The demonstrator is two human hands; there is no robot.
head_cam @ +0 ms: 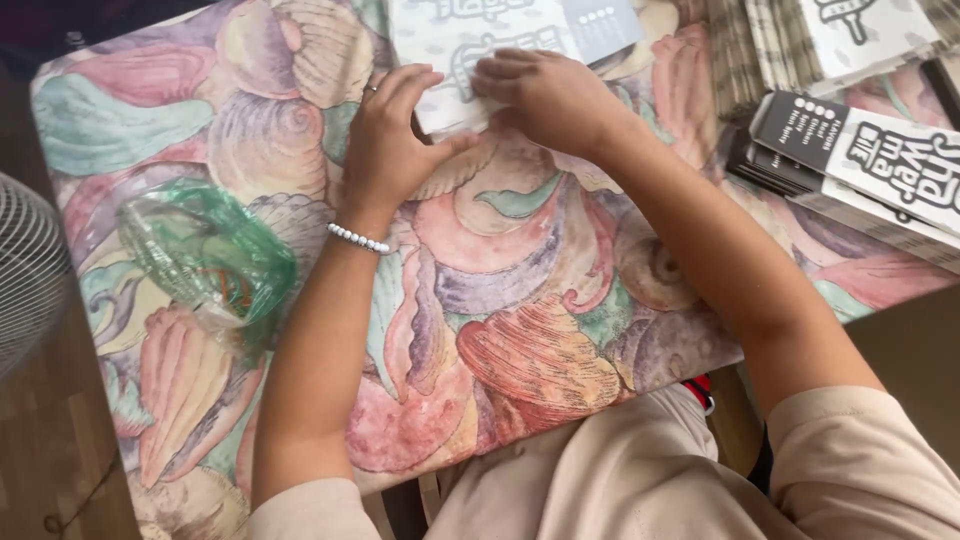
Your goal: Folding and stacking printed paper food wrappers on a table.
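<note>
White card (505, 50) lies flat at 12 o'clock on the table (520, 300), pinned there by both hands. Left hand (390, 140) presses its edge with fingers curled, thumb out; right hand (550, 95) lies flat along it, probably creasing. Neither closes around it. Green bag (205, 255) at 9, stacked cartons (860, 160) at 2, within reach.

1. 2 hands: left hand (385, 140) and right hand (545, 95), both resting on 1 white printed carton sheet (500, 40).
2. 1 green plastic bag (205, 255).
3. 1 beaded bracelet (358, 238).
4. 1 ring (370, 89).
5. 2 stacks of flat cartons: a black-and-white stack (860, 165) and a far stack (800, 45); sheets per stack cannot be counted.
6. 1 fan (25, 270).
7. 1 worktop (520, 300) with shell-patterned cloth.
</note>
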